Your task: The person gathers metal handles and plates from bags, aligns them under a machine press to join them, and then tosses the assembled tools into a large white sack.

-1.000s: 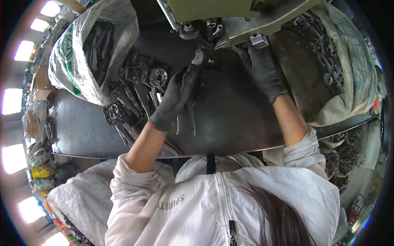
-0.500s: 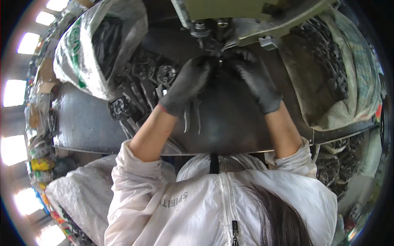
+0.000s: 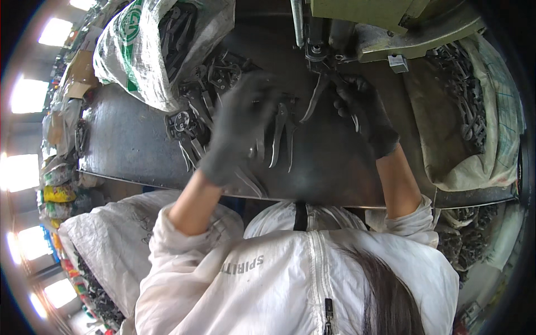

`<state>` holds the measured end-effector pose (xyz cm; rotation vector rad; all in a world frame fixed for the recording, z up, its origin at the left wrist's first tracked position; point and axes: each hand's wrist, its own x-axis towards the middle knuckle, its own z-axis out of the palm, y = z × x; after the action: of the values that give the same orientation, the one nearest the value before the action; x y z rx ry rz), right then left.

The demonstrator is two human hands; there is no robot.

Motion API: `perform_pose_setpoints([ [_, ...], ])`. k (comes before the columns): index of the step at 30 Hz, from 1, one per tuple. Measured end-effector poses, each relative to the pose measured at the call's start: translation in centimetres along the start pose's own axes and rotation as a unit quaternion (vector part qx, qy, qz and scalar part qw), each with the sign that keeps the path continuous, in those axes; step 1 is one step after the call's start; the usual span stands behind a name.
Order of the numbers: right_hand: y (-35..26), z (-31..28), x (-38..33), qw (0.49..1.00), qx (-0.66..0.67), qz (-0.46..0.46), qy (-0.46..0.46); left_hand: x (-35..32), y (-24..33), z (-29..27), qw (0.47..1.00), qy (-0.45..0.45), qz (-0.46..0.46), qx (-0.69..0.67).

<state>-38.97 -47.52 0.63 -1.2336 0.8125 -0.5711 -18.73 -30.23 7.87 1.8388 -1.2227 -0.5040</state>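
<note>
Left hand: the gloved left hand is blurred above the dark metal surface, and I cannot tell whether it grips anything; curved metal pieces hang or lie just beside it.
Right hand: the gloved right hand is closed on a pliers blank under the green press.
Handling: the blank looks stiff, heavy for its size, probably oily; best held by its long handle end.
Nearby: a heap of blanks, a white sack.
</note>
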Motion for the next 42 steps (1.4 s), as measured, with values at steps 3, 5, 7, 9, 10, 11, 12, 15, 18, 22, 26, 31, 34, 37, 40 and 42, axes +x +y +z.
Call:
perform_pose_setpoints([
  [3, 0.5, 0.3, 0.1, 1.0, 0.017, 0.001, 0.01, -3.7, -5.2, -6.3, 0.985, 0.17, 0.002, -0.019],
  [5, 1.3, -0.2, 0.3, 1.0, 0.021, -0.004, 0.014, -6.6, -5.0, -7.3, 0.977, 0.211, -0.041, 0.005],
  [7, 1.6, -0.7, 0.3, 1.0, 0.007, -0.003, 0.022, -8.6, -5.6, -7.1, 0.931, 0.076, -0.271, 0.233],
  [9, 0.2, 0.7, -0.1, 0.999, 0.016, -0.013, 0.027, -12.4, -8.4, -5.2, 0.935, 0.044, -0.24, 0.259],
  [10, -0.5, 1.3, -0.6, 0.999, 0.026, -0.018, 0.038, -13.3, -9.3, -4.0, 0.936, 0.004, -0.208, 0.283],
  [11, -1.3, 1.7, -1.3, 0.999, 0.022, -0.02, 0.039, -13.2, -8.8, -3.3, 0.938, 0.005, -0.207, 0.279],
  [12, -2.2, 2.0, -2.0, 1.0, 0.015, -0.01, 0.017, -13.0, -7.9, -2.4, 0.93, 0.033, -0.237, 0.28],
  [15, -0.9, 0.8, -1.9, 1.0, -0.001, 0.016, -0.002, -13.1, -9.1, -0.9, 0.941, 0.089, -0.226, 0.237],
  [18, 0.6, -0.1, -1.7, 1.0, 0.001, 0.027, -0.006, -13.7, -9.4, -1.2, 0.949, 0.114, -0.189, 0.226],
  [22, 0.8, 0.0, -1.6, 1.0, 0.016, 0.025, -0.006, -15.5, -9.2, -1.6, 0.962, 0.15, -0.113, 0.197],
  [26, 0.9, 0.7, -1.9, 0.999, 0.032, 0.031, -0.001, -15.8, -7.8, -3.5, 0.965, 0.17, -0.155, 0.122],
  [31, 0.1, 2.7, -2.9, 0.995, 0.088, 0.033, 0.026, -10.4, -10.4, -6.5, 0.949, 0.29, -0.051, 0.11],
  [34, -0.6, 4.1, -4.6, 0.971, 0.219, 0.037, -0.084, -10.8, -17.7, -9.7, 0.899, 0.338, -0.155, 0.232],
  [37, 3.9, 5.7, -6.4, 0.944, 0.299, 0.123, -0.073, -9.7, -15.4, -10.8, 0.937, 0.262, -0.214, 0.08],
  [40, 6.1, 10.1, -5.2, 0.963, -0.169, -0.211, -0.024, -9.1, -17.9, -11.4, 0.919, 0.287, -0.188, -0.192],
  [42, 7.6, 10.1, -2.3, 0.957, -0.13, -0.251, -0.061, -8.2, -17.5, -12.0, 0.891, 0.213, -0.195, -0.35],
])
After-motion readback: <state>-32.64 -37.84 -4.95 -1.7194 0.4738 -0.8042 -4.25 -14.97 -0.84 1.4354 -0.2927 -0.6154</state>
